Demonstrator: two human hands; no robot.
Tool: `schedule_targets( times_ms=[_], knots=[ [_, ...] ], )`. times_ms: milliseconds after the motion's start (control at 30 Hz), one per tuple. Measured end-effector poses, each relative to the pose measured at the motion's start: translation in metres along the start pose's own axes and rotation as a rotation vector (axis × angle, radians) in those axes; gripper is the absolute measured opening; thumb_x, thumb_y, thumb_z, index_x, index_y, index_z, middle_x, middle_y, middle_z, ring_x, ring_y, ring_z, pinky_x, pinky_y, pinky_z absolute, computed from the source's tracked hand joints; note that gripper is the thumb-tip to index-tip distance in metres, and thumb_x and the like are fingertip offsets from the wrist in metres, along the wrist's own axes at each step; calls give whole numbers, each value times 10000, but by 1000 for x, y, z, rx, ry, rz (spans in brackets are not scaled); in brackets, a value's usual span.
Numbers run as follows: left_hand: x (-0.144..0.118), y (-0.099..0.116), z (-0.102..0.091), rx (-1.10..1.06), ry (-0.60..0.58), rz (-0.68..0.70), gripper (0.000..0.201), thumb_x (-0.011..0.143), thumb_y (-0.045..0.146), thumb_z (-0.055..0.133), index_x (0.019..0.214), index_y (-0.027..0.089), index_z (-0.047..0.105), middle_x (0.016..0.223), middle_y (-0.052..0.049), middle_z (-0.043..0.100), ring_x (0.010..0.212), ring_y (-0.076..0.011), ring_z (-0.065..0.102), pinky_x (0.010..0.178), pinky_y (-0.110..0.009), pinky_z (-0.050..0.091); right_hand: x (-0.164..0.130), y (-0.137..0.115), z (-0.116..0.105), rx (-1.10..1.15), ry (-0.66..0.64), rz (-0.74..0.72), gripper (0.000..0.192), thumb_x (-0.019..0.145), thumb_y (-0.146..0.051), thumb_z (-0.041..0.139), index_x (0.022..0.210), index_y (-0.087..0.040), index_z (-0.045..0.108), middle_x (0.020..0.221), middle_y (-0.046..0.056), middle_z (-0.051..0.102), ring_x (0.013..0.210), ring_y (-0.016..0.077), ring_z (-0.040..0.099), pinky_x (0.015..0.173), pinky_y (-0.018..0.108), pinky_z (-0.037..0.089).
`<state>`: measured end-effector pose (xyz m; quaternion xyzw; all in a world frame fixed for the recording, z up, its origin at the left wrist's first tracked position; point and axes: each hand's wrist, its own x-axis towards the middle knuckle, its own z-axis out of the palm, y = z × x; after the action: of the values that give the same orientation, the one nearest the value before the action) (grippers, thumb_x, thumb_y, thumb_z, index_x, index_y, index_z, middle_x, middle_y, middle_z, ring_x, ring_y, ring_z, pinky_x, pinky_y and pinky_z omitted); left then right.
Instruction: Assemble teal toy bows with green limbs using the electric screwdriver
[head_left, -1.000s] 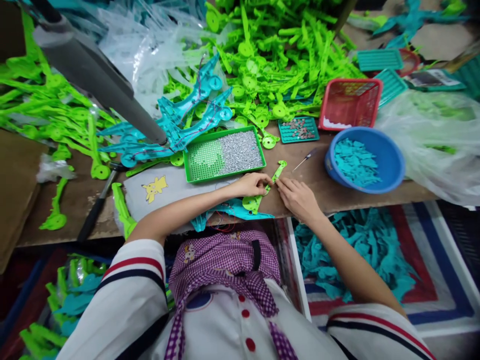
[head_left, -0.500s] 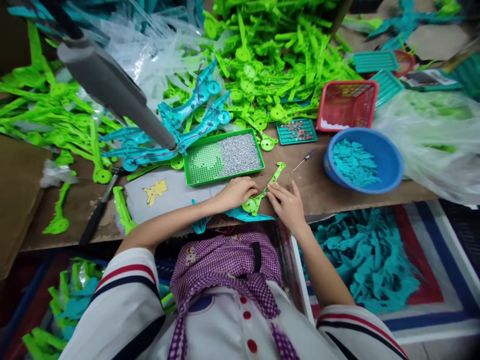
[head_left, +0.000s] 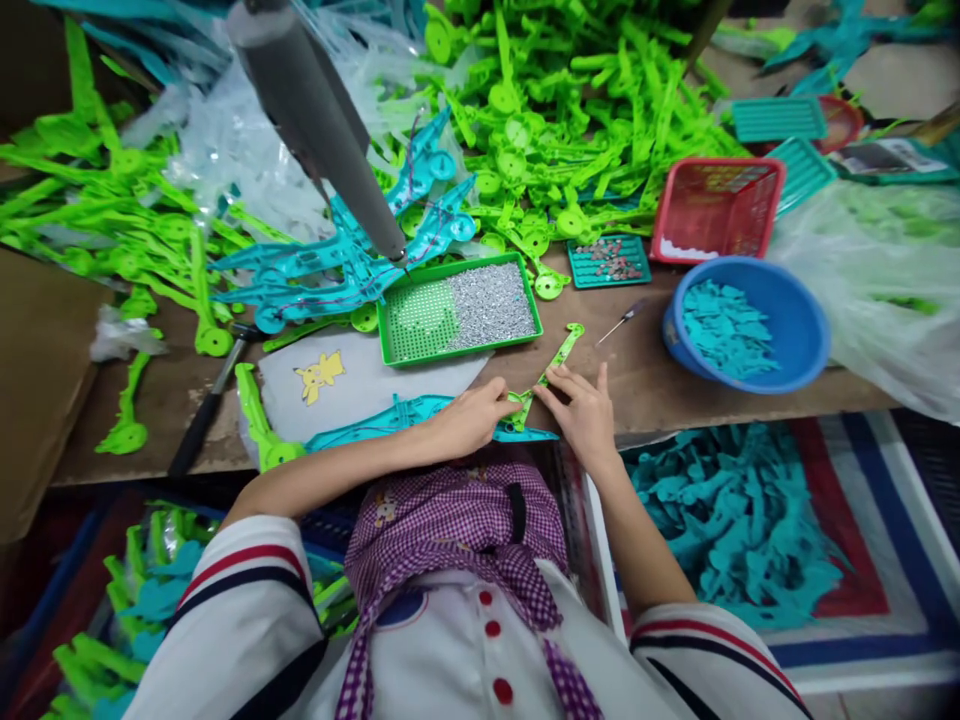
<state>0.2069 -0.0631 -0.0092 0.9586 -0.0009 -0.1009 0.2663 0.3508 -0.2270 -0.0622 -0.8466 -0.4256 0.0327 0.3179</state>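
Note:
A long lime-green plastic part (head_left: 562, 350) with a round end lies slanted near the table's front edge. My left hand (head_left: 480, 415) is closed, its fingertips pressed together at the round end and partly covering it. My right hand (head_left: 583, 410) holds the part at its middle between thumb and fingers, the index finger raised. Along the edge lies a turquoise plastic part (head_left: 390, 418), partly under my left forearm and reaching below the green one. Whether the two parts are joined I cannot tell.
A green tray (head_left: 405, 358) of small silvery pieces stands behind my hands, with a grey power screwdriver (head_left: 330, 140) hanging above. A thin screwdriver (head_left: 621, 320) and a blue bowl (head_left: 817, 335) of turquoise pieces are rightward. A hammer (head_left: 206, 415) lies left; green parts (head_left: 585, 130) heap behind.
My left hand has moved onto the green part's round end. The turquoise part shows more fully along the edge. The hanging screwdriver has swung to the right, and the view has shifted slightly.

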Motion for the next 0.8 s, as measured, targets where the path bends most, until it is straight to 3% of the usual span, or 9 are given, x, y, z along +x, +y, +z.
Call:
schedule_targets(
  times_ms=[200, 367, 467, 600, 800],
  knots=[
    [9, -3, 7, -99, 14, 26, 431, 926, 78, 400, 1248, 173, 669, 1106, -105, 571, 878, -193, 593, 829, -334, 510, 0, -5, 0, -31, 10, 24, 331, 990, -440, 526, 1107, -229, 752, 1175, 83, 760, 1113, 251, 712, 1243, 641, 86],
    [0, -22, -4, -190, 109, 2, 345, 981, 157, 415, 1184, 163, 694, 1034, -103, 598, 945, -205, 600, 873, -348, 509, -2, -11, -2, -58, 19, 30, 319, 1009, -415, 501, 1121, -231, 735, 1176, 72, 761, 1106, 245, 714, 1241, 657, 47],
    [-7, -31, -5, -211, 101, 1, 339, 987, 182, 417, 1157, 160, 710, 1011, -106, 614, 932, -203, 603, 865, -346, 511, -3, -13, -1, -85, 18, 19, 323, 1015, -399, 495, 1133, -211, 729, 1183, 84, 757, 1106, 253, 715, 1231, 677, 48],
    [-16, -31, 1, -103, 71, -9, 399, 955, 139, 408, 1239, 172, 687, 1120, -137, 602, 904, -205, 606, 811, -343, 515, -5, -12, 2, -121, 26, -11, 333, 1025, -392, 474, 1163, -213, 718, 1192, 86, 754, 1132, 265, 704, 1211, 714, 40],
    [-21, -28, -2, 28, 27, 48, 447, 914, 294, 585, 1343, 174, 619, 1158, -155, 563, 935, -240, 598, 791, -358, 517, -8, -17, -11, -144, 6, -94, 354, 1032, -385, 457, 1257, -226, 681, 1245, 94, 731, 1172, 287, 686, 1193, 762, 51]
  ],
)
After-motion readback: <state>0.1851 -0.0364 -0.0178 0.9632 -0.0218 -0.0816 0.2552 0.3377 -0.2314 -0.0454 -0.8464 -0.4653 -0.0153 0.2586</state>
